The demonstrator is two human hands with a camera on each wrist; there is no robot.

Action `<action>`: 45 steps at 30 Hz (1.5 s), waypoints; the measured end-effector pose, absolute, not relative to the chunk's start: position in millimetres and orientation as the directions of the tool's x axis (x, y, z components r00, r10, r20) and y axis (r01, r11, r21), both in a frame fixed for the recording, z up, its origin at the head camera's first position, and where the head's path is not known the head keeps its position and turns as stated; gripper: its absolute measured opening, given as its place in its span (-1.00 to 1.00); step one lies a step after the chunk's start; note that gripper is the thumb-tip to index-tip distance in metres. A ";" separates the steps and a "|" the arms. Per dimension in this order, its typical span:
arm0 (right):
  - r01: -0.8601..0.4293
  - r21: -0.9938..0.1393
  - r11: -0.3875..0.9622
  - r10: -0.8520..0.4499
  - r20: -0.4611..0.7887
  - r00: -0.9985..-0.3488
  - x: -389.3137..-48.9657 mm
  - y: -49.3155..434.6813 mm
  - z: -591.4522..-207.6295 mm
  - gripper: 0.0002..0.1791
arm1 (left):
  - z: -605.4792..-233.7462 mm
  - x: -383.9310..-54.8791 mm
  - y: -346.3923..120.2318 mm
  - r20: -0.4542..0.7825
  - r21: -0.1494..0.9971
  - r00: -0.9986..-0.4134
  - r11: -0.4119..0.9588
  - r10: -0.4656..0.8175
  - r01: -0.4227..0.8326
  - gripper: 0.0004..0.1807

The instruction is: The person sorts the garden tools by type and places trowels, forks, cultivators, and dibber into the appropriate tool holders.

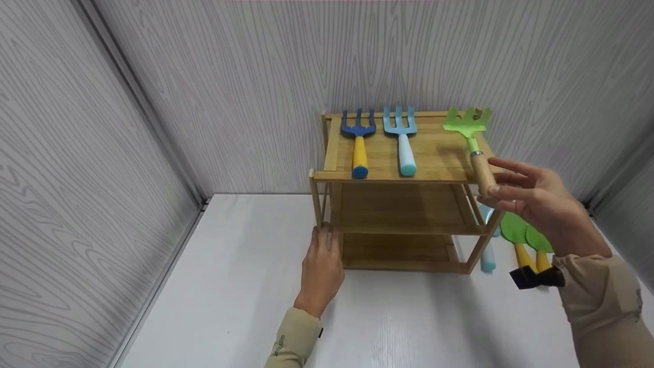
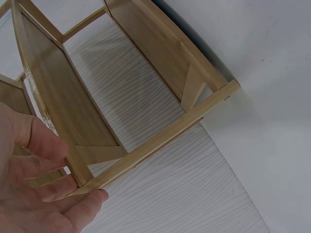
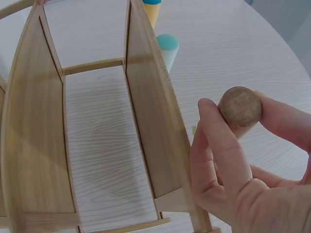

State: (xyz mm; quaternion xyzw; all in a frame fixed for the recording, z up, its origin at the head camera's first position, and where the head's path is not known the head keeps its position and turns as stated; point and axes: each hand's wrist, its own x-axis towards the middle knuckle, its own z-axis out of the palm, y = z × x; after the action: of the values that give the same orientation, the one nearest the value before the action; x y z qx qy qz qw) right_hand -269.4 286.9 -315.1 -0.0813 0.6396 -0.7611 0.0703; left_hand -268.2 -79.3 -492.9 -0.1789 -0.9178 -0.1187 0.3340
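A three-tier wooden rack (image 1: 393, 207) stands against the back wall. My left hand (image 1: 323, 268) grips its front left post; in the left wrist view, fingers (image 2: 87, 206) lie around the post by a shelf corner. My right hand (image 1: 541, 199) pinches the wooden handle of a green hand rake (image 1: 467, 125) over the top shelf's right side, tines pointing toward the back. The handle's round end (image 3: 240, 107) faces the right wrist camera. On the top shelf lie a dark blue fork with yellow handle (image 1: 360, 148) and a light blue fork (image 1: 405, 148), side by side.
Right of the rack, two green trowels (image 1: 514, 228) with yellow handles lie on the white table (image 1: 255, 286). A light blue tool (image 1: 488, 258) lies partly behind the rack's right post. Grey wood-grain panels (image 1: 245, 102) enclose the table at the back and sides.
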 end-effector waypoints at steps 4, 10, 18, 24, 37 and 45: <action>0.001 -0.987 -0.163 -0.191 0.030 -0.981 -273.5 284.8 -305.3 -0.46 | -491.9 -267.5 -79.4 0.655 0.103 -0.713 0.906 0.248 0.410 -0.48; 0.001 -0.988 -0.152 -0.179 0.027 -0.983 -288.4 281.3 -295.7 -0.45 | -491.4 -267.0 -80.0 0.653 0.112 -0.717 0.906 0.243 0.408 -0.44; 0.071 -0.996 0.057 -0.130 -0.078 -0.988 -308.9 274.9 -280.3 -0.27 | -492.2 -267.8 -79.7 0.665 0.104 -0.704 0.904 0.247 0.415 -0.43; 0.112 -0.963 0.244 -0.103 -0.140 -0.985 -317.8 266.8 -271.6 -0.27 | -491.1 -268.1 -79.6 0.659 0.101 -0.710 0.905 0.250 0.413 -0.46; 0.033 -0.856 0.516 -0.013 -0.047 -0.999 -323.7 244.6 -273.9 -0.25 | -490.7 -266.0 -79.2 0.644 0.105 -0.725 0.910 0.244 0.400 -0.47; -0.023 -0.738 0.675 -0.006 0.025 -1.000 -321.1 237.8 -267.9 -0.29 | -490.0 -266.1 -78.6 0.654 0.090 -0.715 0.912 0.249 0.400 -0.48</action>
State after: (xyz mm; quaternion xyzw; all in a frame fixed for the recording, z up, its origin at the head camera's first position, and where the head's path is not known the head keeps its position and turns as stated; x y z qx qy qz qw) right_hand -321.1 237.8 -267.9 -0.0080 0.9150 -0.4032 -0.0103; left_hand -266.1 -78.6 -490.0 -0.1763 -0.9190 -0.1130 0.3341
